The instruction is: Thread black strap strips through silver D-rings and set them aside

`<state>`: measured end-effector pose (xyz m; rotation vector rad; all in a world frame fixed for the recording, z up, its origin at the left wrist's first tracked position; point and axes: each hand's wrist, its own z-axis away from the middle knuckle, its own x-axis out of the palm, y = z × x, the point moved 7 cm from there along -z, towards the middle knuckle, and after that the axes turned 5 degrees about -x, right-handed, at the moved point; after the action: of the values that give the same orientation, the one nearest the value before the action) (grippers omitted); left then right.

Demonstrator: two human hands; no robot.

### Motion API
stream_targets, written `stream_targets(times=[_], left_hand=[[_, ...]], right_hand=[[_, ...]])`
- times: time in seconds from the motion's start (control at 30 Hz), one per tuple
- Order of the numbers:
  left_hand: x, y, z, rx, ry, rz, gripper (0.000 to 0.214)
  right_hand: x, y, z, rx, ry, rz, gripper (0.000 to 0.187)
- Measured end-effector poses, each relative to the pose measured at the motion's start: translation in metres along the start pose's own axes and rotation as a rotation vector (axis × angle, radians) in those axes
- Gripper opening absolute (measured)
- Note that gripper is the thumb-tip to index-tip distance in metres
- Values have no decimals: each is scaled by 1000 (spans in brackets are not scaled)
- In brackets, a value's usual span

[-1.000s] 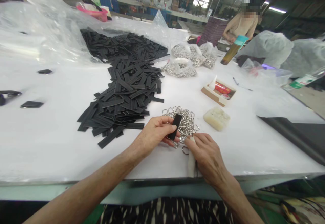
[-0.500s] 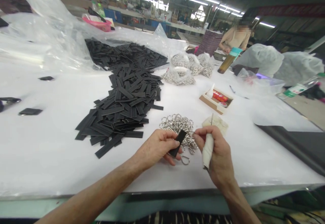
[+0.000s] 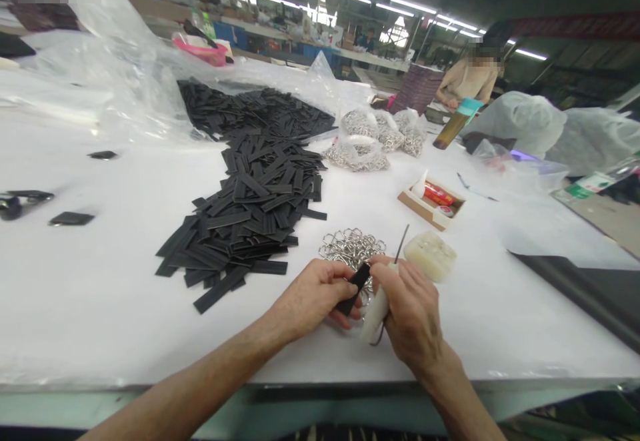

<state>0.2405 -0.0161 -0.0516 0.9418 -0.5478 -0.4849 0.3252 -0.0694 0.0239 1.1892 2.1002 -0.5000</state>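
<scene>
My left hand pinches a short black strip between thumb and fingers, its upper end tilted to the right. Closed around a tool with a white wrapped handle is my right hand. The tool's thin dark metal rod sticks up past the knuckles. Thumb and index finger of the right hand meet the strip's upper end; whether they also hold a small ring there is hidden. Behind both hands lies a heap of metal D-rings. To the left spreads a large pile of black strips.
A yellowish waxy block lies right of my right hand. Beyond it are a small cardboard box with a red tube, a pen, bagged rings and a bottle. Black sheeting covers the right edge. Another person sits far back.
My right hand has moved left against the strip's upper end, and the tool has tilted with it. My left hand still grips the strip. The view has shifted slightly.
</scene>
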Motion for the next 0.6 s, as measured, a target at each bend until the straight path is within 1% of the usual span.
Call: stream_targets(times=[0.13, 0.2, 0.23, 0.33, 0.43, 0.5, 0.53, 0.6], left_hand=[[2, 2, 1, 17, -22, 24, 7], [2, 3, 1, 35, -22, 56, 10], [1, 3, 1, 46, -19, 79, 15], [-2, 5, 2, 81, 6, 149, 37], [-5, 5, 2, 82, 14, 202, 50], [-6, 2, 1, 57, 1, 248, 51], [-7, 1, 0, 43, -9, 273, 48], [-7, -2, -2, 29, -34, 322, 38]], right_hand=[[-5, -8, -3, -83, 35, 62, 16], [-6, -9, -1, -85, 57, 59, 15], [-6, -8, 0, -69, 66, 35, 14], [-5, 2, 9, 53, 133, -120, 12], [0, 14, 22, 224, 198, -292, 15], [1, 18, 28, 305, 218, -370, 17], [1, 17, 30, 322, 215, -396, 18], [2, 12, 27, 300, 148, -419, 18]])
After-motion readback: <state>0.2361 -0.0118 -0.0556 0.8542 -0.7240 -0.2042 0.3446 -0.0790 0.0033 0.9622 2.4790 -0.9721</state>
